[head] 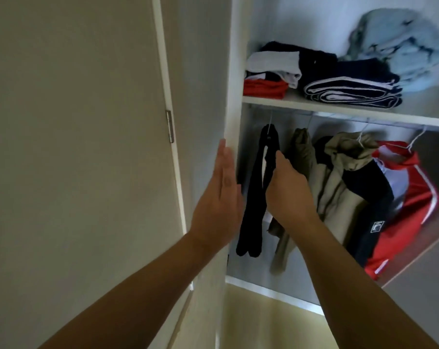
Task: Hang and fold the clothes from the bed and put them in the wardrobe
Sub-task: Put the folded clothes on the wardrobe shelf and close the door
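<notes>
Head view, looking into an open wardrobe. Two bare forearms reach up from 6 o'clock.

The left hand, near the centre of the picture, is open wide with its fingers straight and together, laid flat against the wardrobe's white upright edge. The right hand, just to its 3 o'clock side, has its fingers curled round a black garment, which hangs long and narrow from a hanger on the rail.

Further along the rail toward 3 o'clock hang an olive garment, a beige and navy jacket and a red jersey with white trim, bunched close together.

Above the rail, a white shelf runs from 12 toward 2 o'clock. It carries folded clothes: a red piece under a pale grey one, and beside them a navy piece with white stripes. A crumpled light blue blanket sits at 2 o'clock.

At 9 o'clock stands the wardrobe door, with a metal hinge.
</notes>
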Tool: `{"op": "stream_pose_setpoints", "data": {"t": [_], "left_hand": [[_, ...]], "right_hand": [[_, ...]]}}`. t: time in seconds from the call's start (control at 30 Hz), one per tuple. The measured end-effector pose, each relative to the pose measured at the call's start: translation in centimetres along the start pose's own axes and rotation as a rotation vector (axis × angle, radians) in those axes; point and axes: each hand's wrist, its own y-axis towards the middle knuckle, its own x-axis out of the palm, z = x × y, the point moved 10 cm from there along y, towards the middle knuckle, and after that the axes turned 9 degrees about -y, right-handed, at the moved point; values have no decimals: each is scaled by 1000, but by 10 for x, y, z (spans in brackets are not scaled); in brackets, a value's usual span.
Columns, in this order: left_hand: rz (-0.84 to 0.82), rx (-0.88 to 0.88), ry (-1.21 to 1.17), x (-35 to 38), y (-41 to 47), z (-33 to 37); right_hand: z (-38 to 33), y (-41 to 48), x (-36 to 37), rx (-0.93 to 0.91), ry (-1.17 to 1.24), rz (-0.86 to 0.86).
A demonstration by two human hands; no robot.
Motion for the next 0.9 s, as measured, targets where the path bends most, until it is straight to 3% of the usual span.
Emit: {"op": "stream_pose_setpoints", "data": {"t": [0.13,0.37,0.53,0.67,0.9], "left_hand": [[-51,80,-120,47,14,32],[-152,232,-26,130,65,61],[-220,297,57,192,81,80],[-229,283,84,237,100,90],[-426,231,198,310,128,70]], "right_hand": [[55,-14,-32,93,-42,62],[141,-26,-91,262,-31,111],[151,-20,-131,220,-98,217],[165,-10,-144,247,-120,220],[198,18,-142,287,-160,143]]}}
